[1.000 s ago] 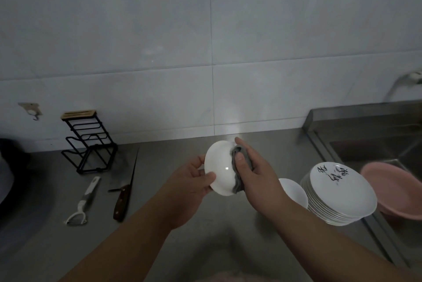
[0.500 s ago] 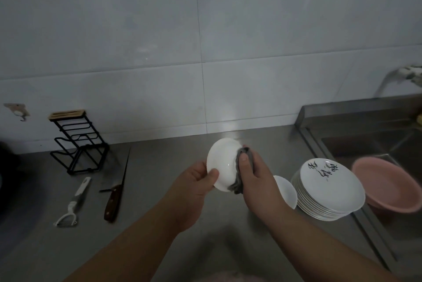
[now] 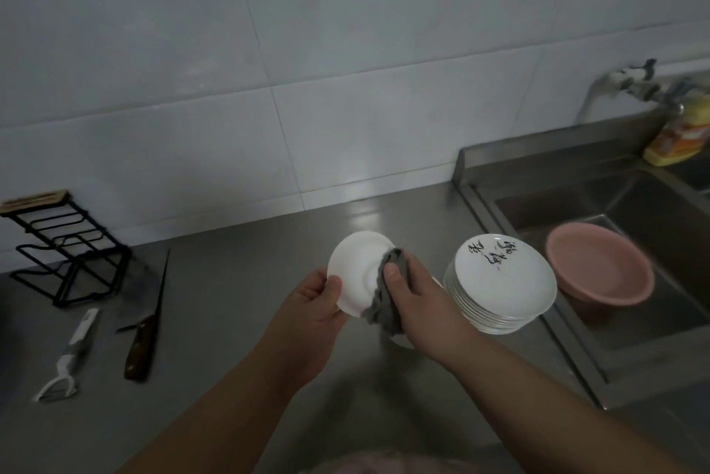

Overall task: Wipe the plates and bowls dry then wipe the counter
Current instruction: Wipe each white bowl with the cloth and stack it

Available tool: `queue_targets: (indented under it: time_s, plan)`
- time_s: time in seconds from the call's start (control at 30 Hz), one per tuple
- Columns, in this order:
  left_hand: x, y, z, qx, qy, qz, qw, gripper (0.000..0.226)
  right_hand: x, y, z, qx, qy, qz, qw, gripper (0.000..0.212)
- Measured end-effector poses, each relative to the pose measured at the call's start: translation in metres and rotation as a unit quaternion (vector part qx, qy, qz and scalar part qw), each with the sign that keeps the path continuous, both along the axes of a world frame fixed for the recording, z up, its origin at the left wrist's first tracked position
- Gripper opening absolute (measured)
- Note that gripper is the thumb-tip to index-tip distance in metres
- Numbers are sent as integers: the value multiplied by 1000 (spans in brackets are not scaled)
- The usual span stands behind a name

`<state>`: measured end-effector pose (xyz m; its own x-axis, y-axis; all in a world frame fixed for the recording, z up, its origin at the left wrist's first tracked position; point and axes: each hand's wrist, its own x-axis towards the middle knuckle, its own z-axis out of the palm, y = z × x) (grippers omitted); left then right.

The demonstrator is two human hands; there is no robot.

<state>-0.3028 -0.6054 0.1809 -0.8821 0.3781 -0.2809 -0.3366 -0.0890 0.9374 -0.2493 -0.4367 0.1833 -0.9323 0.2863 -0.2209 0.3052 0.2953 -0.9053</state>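
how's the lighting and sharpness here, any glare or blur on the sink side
Head view: dim overall, with a soft bright reflection on the counter and wall tile behind the white bowl. The pink basin, tap and yellow bottle at the right edge are smeared by motion blur. Wide-angle bending curves the tile lines. The left hand and right hand with the grey cloth look fairly sharp.
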Motion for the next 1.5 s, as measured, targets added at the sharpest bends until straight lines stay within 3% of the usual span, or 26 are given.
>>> queue_targets:
  time_s: [0.07, 0.17, 0.23, 0.33, 0.43, 0.57, 0.77, 0.9, 1.23, 1.5]
  plan:
    - [6, 6, -10, -18, -9, 3, 1000, 24, 8, 21, -10, 31, -24, 35, 999, 30]
    - [14, 14, -27, -75, 5, -35, 997, 24, 20, 45, -24, 37, -78, 57, 995, 45]
    - [20, 21, -34, -100, 19, -65, 993, 24, 27, 52, -26, -75, -106, -9, 992, 55]
    - [25, 30, -39, -160, 70, -103, 979, 24, 35, 62, -27, -206, -120, -108, 965, 48]
    - [26, 42, -44, -204, 118, -97, 967, 31, 40, 72, -31, -176, -78, -122, 974, 30]
    - [28, 56, -61, -239, 145, -74, 957, 44, 45, 84, -40, -154, -82, -93, 980, 23]
    - [22, 63, -61, -233, 117, -103, 960, 37, 39, 98, -57, 9, -111, -5, 994, 17]
    - [-1, 65, -72, -286, 130, -110, 943, 26, 25, 97, -72, 104, -104, -11, 989, 17]
    - [-26, 68, -106, -413, 222, -193, 862, 51, 14, 87, -85, 182, -108, -33, 977, 37]
    - [-14, 67, -97, -477, 255, -164, 825, 68, 40, 99, -94, 154, -138, -75, 976, 38]
